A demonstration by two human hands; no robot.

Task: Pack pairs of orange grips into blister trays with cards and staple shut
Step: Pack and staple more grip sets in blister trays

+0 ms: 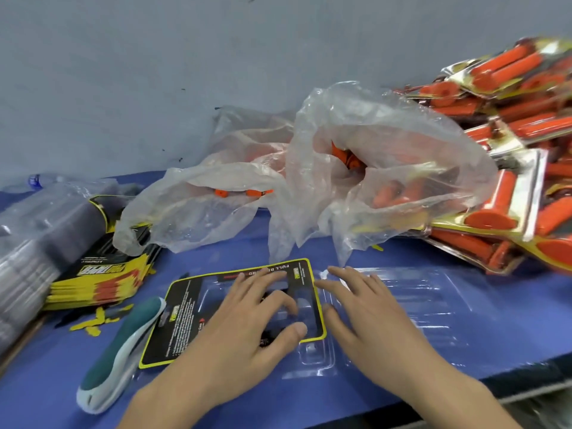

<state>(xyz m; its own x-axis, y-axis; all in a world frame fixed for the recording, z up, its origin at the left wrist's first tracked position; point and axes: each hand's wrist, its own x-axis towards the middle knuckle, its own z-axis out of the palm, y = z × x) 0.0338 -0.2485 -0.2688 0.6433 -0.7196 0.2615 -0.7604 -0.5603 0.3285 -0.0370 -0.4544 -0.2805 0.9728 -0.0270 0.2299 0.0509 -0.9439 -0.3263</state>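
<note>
— Can you read that black, yellow-edged card?
— Only "FULL DI", upside down; the rest blurs. The left hand lies spread on it, fingers released, pressing it flat. The right hand, fingers straight, touches the clear blister tray just beside the card's edge.
— And the teal-and-white stapler?
— Lying left of the card, apart from both hands. Farther back, orange grips sit inside a crinkled clear bag, with glossy sealed packs heaped at the right
</note>
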